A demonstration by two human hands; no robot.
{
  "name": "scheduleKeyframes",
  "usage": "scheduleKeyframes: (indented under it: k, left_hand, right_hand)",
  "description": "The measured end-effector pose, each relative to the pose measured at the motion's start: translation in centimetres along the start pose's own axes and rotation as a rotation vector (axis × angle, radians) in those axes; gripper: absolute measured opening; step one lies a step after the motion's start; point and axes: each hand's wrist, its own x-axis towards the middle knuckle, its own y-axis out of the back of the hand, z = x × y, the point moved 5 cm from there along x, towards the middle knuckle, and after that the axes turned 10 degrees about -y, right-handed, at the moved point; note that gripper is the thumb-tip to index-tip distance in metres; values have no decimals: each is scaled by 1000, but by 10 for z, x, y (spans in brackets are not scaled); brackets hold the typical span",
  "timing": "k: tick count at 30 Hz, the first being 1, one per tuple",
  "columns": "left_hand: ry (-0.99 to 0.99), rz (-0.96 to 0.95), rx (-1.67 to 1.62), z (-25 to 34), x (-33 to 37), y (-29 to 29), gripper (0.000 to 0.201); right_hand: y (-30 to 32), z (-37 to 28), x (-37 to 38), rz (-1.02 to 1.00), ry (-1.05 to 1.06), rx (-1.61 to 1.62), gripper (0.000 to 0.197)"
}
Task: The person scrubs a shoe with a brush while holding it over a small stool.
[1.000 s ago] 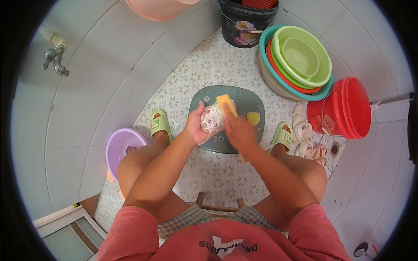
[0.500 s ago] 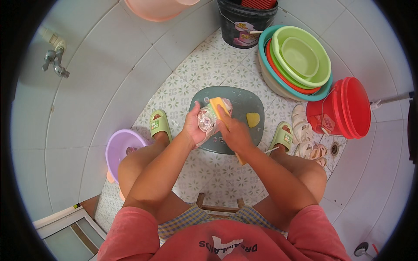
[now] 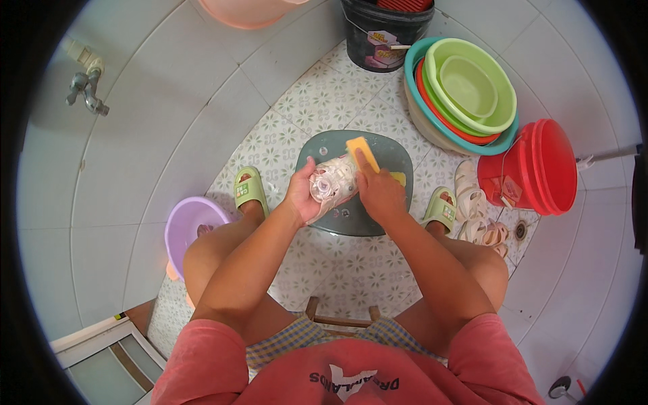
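Pale item (image 3: 339, 181): mostly white with faint pinkish patches, glossy and wet-looking, longer than it is wide; its exact kind is hard to tell.
Near end: rounded, with a ring-like shape facing up and a lighter middle.
Skin: uneven, broken by bright highlights and small darker gaps, so that it looks partly openwork; the finer pattern is too small to read.
Lower edge: a pale rim runs down toward the palm.
Place: in the left hand, over the green surface (image 3: 391, 152), tilted with its far end up and to the right; whether it touches that surface cannot be told.
Left hand (image 3: 302, 192): grasping the pale item, thumb up along its left side, the other fingers mostly hidden behind and below it.
Right hand (image 3: 381, 194): grasping the brush, one finger stretched along it, the rest curled under.
Brush (image 3: 363, 154): orange-yellow, blocky, slanting up and left, its head at the item's far end; contact is unclear.
Green surface: grey-green, rounded at the corners, dotted with bubble-like spots.
Yellow piece (image 3: 399, 177): on the green surface, just beside the right hand and partly covered by it.
Sandals (image 3: 467, 177): cream, strappy, on the patterned floor (image 3: 304, 101) near the right foot's green slipper (image 3: 441, 209).
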Motion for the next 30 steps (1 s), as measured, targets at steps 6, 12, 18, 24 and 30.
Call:
scheduleKeyframes:
  k: [6, 12, 18, 24, 30]
  left_hand:
    - [-35, 125, 36, 1, -1, 4, 68]
    - [8, 22, -44, -2, 0, -6, 63]
    - [-38, 19, -21, -2, 8, 4, 64]
    - [-55, -80, 18, -5, 9, 4, 66]
    - [-60, 3, 13, -5, 17, 28, 65]
  right_hand:
    - [-17, -10, -18, -3, 118, -8, 48]
    - [-4, 17, 5, 75, -13, 61, 51]
    - [-21, -4, -20, -61, 91, 186, 53]
    - [-13, -11, -18, -53, 55, 21, 50]
    - [-12, -11, -22, -18, -43, 102, 50]
